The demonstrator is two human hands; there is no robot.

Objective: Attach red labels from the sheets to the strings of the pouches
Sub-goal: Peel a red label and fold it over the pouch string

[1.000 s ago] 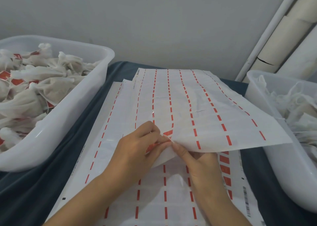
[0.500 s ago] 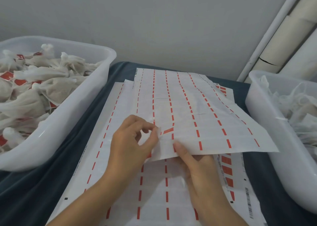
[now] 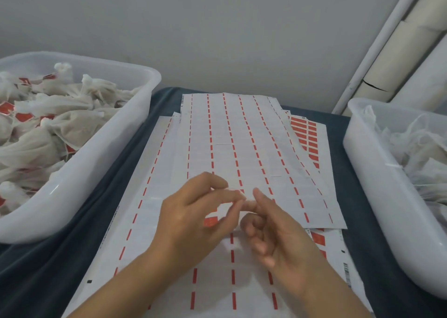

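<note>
My left hand (image 3: 191,211) hovers above the label sheets and pinches a peeled red label (image 3: 210,221) between thumb and fingers. A white strip runs from the label toward the fingertips. My right hand (image 3: 275,238) is close beside it with loosely curled fingers, its thumb tip meeting my left fingertips. Blur hides whether it grips the strip. The top label sheet (image 3: 242,148), white with red dashed columns, lies flat on a stack of similar sheets (image 3: 145,221). White mesh pouches with red labels (image 3: 43,129) fill the left bin.
A white plastic bin (image 3: 101,163) stands at the left and another white bin (image 3: 377,196) holding white pouches (image 3: 420,148) at the right. The sheets rest on a dark blue cloth (image 3: 48,264). A grey wall and white pipes (image 3: 377,51) rise behind.
The lifted front edge of the top sheet has dropped flat. My left hand peeled a red label off and lifted it. My right hand came out from under the sheet.
</note>
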